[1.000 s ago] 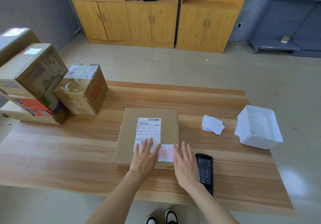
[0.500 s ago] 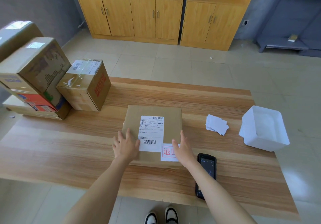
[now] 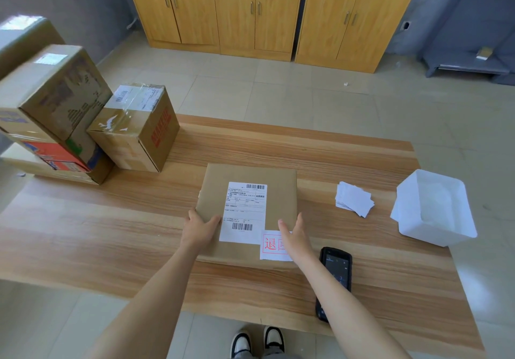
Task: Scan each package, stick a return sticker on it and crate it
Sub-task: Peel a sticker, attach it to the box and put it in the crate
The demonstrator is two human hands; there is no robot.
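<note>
- Your package [image 3: 281,191], flat and brown, lies in the middle of the worktop [image 3: 97,233], right in front of you.
- Its white shipping label [image 3: 245,211] faces up, with one barcode at the far end and one at the near end.
- The return sticker [image 3: 271,246], white with red characters in a red frame, sits at the near right corner of the package, just beside the label.
- Your left hand [image 3: 199,230] grips the package's left edge: thumb on top, fingers down over the side.
- Your right hand [image 3: 295,236] is at the right edge, fingers out straight along it. The thumb lies on top and the hand covers part of the sticker.
- The black scanner [image 3: 335,272] lies on the worktop just right of the package's near corner, screen up, partly under your right forearm.
- A loose pile of white stickers [image 3: 354,198] sits to the right of the package, apart from it.
- Further right, near the worktop's end, stands a white tub [image 3: 437,237].
- At the far left a stack of cardboard boxes [image 3: 64,99] is piled up, with a taped box [image 3: 136,130] standing against it on the worktop.
</note>
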